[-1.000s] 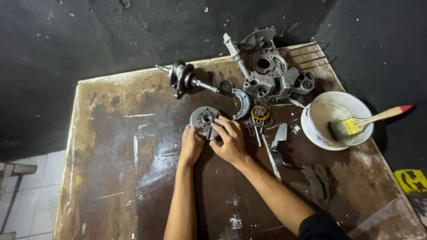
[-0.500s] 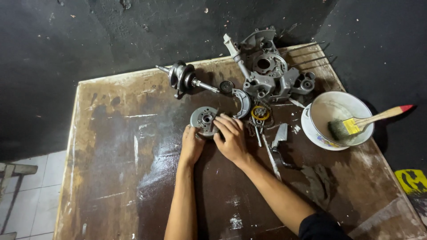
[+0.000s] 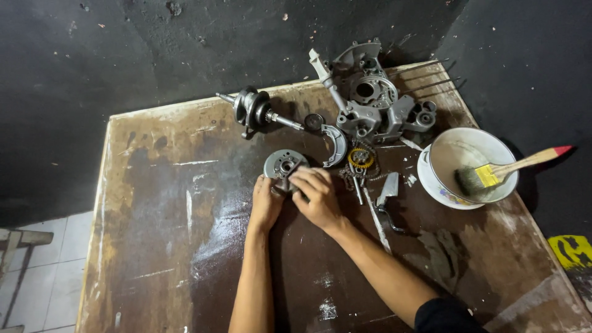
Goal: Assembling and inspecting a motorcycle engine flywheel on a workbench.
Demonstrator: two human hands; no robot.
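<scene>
On a stained brown wooden table (image 3: 160, 246) lies a round grey metal disc part (image 3: 280, 164) with a hub and holes. My left hand (image 3: 266, 200) rests against its near edge with fingers curled under it. My right hand (image 3: 316, 196) lies over the disc's near right side, fingers pressing on a small dark piece there. Both hands touch the disc; what lies under the fingers is hidden.
Behind are a crankshaft (image 3: 256, 111), a grey engine casing (image 3: 373, 102), a curved brake shoe (image 3: 336, 145), a yellow-ringed gear with chain (image 3: 360, 158) and thin metal tools (image 3: 387, 194). A white bowl (image 3: 453, 191) holding a paintbrush (image 3: 512, 168) stands right. Dark wall behind.
My hands and the disc stay in nearly the same place; the right fingers have shifted slightly over the disc's edge.
</scene>
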